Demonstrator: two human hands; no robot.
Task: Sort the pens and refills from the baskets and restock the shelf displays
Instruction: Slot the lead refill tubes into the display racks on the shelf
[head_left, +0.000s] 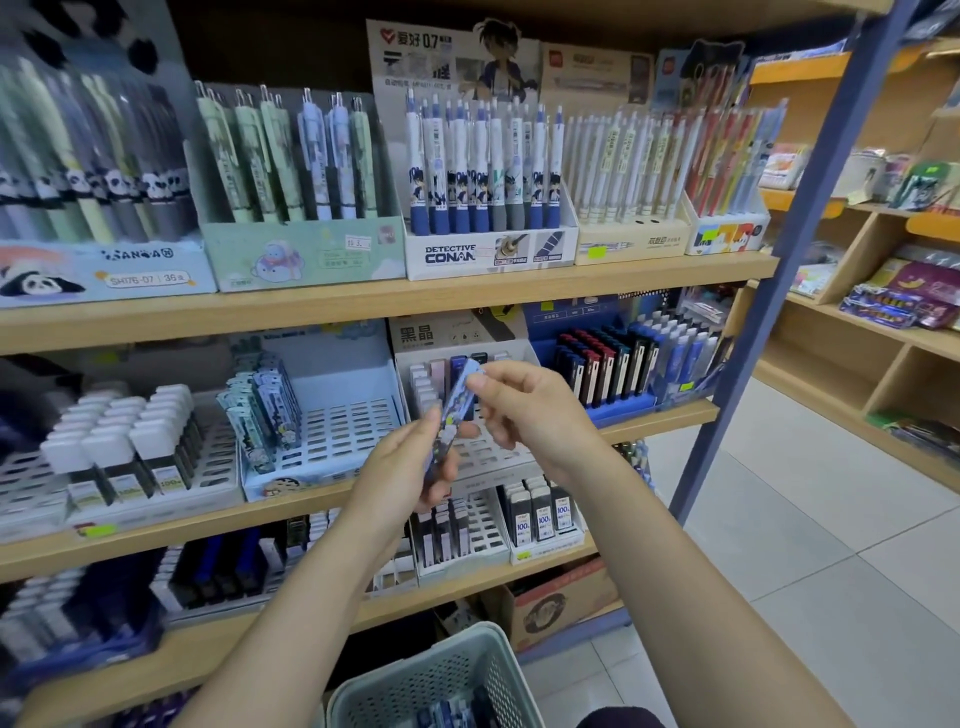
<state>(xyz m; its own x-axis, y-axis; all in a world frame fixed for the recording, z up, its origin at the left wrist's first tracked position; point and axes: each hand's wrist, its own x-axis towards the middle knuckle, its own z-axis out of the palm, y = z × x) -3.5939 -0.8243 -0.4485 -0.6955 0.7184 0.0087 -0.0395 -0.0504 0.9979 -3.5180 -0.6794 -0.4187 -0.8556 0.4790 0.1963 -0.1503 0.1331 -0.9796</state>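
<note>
Item in hand: one blue printed refill case (451, 415), held slantwise before the middle shelf (660, 423). We judge the step as sorting, identifying the piece before shelving. Left hand (410, 467) grips its lower end, fingers curled round it; right hand (524, 405) pinches the upper end. Both forearms reach forward from near. Basket (415, 680) sits near, below. Next: match it to the cartoon-print tray (332, 415) at left, we think.
</note>
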